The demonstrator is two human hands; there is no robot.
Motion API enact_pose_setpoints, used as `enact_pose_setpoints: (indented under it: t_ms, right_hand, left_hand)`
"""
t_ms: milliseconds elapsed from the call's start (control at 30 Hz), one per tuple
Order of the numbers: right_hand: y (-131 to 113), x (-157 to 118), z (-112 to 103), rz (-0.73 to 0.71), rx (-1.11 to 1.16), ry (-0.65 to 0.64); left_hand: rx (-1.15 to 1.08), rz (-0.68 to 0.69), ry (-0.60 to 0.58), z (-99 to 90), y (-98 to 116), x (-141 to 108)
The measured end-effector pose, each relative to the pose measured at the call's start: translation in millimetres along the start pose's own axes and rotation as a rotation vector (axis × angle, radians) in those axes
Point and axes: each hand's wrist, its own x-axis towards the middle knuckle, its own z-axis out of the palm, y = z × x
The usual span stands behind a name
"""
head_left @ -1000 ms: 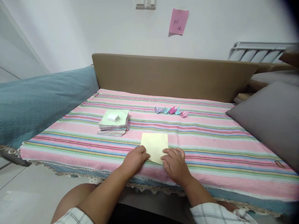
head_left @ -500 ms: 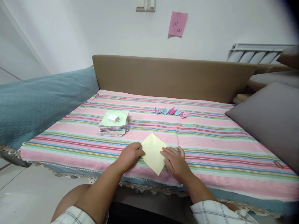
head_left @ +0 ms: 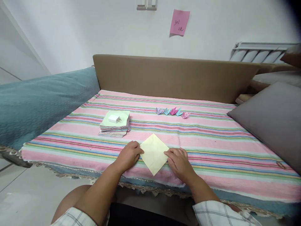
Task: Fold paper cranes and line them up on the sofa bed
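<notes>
A pale yellow square of paper (head_left: 154,155) lies on the striped cloth like a diamond, one corner pointing at me. Faint crease lines run across it. My left hand (head_left: 131,154) pinches its left corner, thumb on top. At the opposite corner, my right hand (head_left: 178,161) grips the edge between thumb and fingers. Beyond the sheet, several small folded paper cranes (head_left: 173,111) in purple, blue and pink sit in a row. To the left stands a stack of paper squares (head_left: 115,128) with a white charger plug (head_left: 114,118) lying on top.
The pink striped cloth (head_left: 207,138) covers the sofa seat, backed by a brown backrest (head_left: 164,77). A blue-covered armrest (head_left: 51,97) bounds the left, grey pillows (head_left: 275,119) the right. A pink note (head_left: 180,22) sticks to the wall.
The yellow paper has turned slightly and shifted a little left, so its near corner points more squarely at me. My right fingers have drawn together at its right corner.
</notes>
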Motion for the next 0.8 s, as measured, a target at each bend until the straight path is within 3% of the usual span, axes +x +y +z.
enact_pose_setpoints:
  t_ms: [200,367,600,800]
  right_hand:
    - [-3.5,1.1,2.4,0.012,-0.034,-0.01]
    - [-13.6,4.0,5.0,0.027,-0.062,-0.004]
    - [-29.6,7.8,3.9,0.007,-0.07,-0.036]
    - [-17.5,7.0,4.5,0.038,-0.044,-0.047]
  left_hand:
    - [0.132,-0.009,-0.114,-8.8,22.5,-1.3]
    - [0.202,-0.082,-0.157,-2.6,36.0,-3.3]
    - [0.23,-0.122,-0.174,8.0,38.6,-2.6]
    - [0.183,-0.175,-0.161,5.5,34.7,-1.7]
